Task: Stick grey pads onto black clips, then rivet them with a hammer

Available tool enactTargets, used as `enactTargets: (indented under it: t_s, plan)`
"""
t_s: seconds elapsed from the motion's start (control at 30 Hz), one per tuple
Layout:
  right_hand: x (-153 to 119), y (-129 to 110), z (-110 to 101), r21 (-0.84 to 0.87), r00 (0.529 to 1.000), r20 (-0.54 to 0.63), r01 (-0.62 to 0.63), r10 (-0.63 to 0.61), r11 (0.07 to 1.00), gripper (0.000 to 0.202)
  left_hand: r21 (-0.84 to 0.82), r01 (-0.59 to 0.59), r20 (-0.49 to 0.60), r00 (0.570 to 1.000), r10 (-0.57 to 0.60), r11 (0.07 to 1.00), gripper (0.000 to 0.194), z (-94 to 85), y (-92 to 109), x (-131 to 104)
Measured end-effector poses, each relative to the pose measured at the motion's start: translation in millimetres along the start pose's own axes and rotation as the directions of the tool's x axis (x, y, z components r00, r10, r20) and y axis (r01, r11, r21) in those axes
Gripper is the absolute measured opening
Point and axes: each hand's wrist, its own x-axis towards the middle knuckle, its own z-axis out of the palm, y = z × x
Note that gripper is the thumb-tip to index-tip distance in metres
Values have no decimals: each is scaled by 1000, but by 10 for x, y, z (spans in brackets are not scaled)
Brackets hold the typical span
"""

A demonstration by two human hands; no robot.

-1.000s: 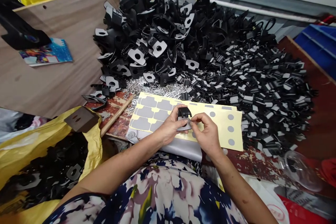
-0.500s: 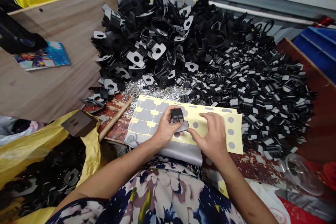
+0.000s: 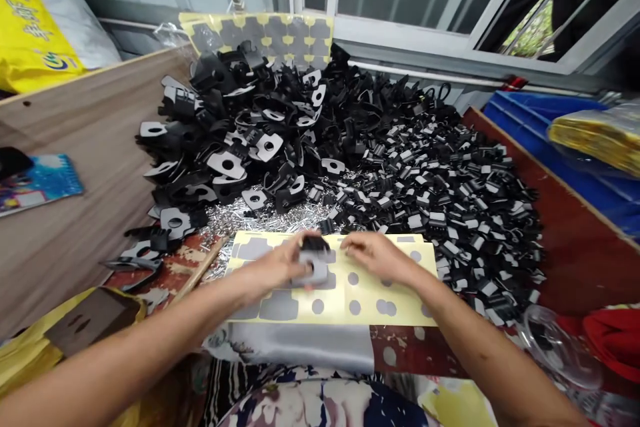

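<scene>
My left hand (image 3: 285, 267) grips a black plastic clip piece (image 3: 315, 245) with a light grey, holed pad on its face. Motion blurs both the hand and the piece. To its right, my right hand (image 3: 373, 255) hovers over the sheet with fingers bent and tips drawn together; whether something small sits in them cannot be made out. Beneath both hands lies a pale yellow backing sheet (image 3: 334, 312), bearing grey dots on the right and larger grey shapes on the left.
Black clip parts with grey pads (image 3: 227, 165) are heaped behind, smaller black pieces (image 3: 425, 200) to the right. Silver metal pins (image 3: 260, 217) and a wooden stick (image 3: 200, 270) lie between. A wooden board (image 3: 90, 127) stands left, a blue crate (image 3: 525, 123) right, a clear plastic container (image 3: 560, 347) front right.
The camera view has tilted up and turned right. My right hand has come away from the clip piece, leaving a gap. The left hand still holds it, its holed pad now showing.
</scene>
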Motion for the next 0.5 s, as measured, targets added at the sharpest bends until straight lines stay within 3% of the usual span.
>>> enactTargets:
  t_s: [0.03, 0.07, 0.13, 0.17, 0.2, 0.23, 0.27, 0.33, 0.4, 0.5]
  plan:
    - [220, 69, -132, -234, 997, 70, 34, -18, 972, 11, -24, -118, -92, 989, 115, 993, 77, -89, 299, 13]
    - [454, 136, -268, -502, 998, 47, 52, -32, 863, 18, -68, -297, -188, 941, 280, 953, 84, -172, 601, 23]
    - [920, 262, -520, -649, 995, -90, -22, -48, 760, 24, -125, -585, -346, 782, 518, 801, 77, -295, 1090, 30]
    - [1131, 320, -621, -699, 989, -139, -58, -56, 713, 26, -129, -649, -384, 730, 565, 750, 72, -326, 1223, 31]
    - [1319, 377, -698, -727, 983, -174, -87, -60, 681, 27, -125, -661, -384, 719, 579, 740, 67, -333, 1259, 34]
    - [1481, 431, -750, -754, 980, -190, -105, -62, 649, 28, -121, -623, -349, 756, 555, 773, 62, -318, 1197, 45]
    - [1614, 482, -779, -777, 979, -194, -115, -62, 619, 28, -113, -542, -288, 820, 495, 833, 57, -287, 1045, 66]
    - [1802, 577, -792, -809, 983, -175, -111, -55, 577, 30, -109, -270, -124, 959, 257, 957, 50, -197, 550, 132]
    - [1893, 649, -792, -825, 989, -144, -94, -45, 557, 31, -140, -61, -21, 998, 59, 988, 49, -104, -31, 209]
    - [1890, 690, -863, -825, 993, -110, -72, -35, 560, 26, -219, 55, 40, 998, -47, 974, 47, -8, -705, 277]
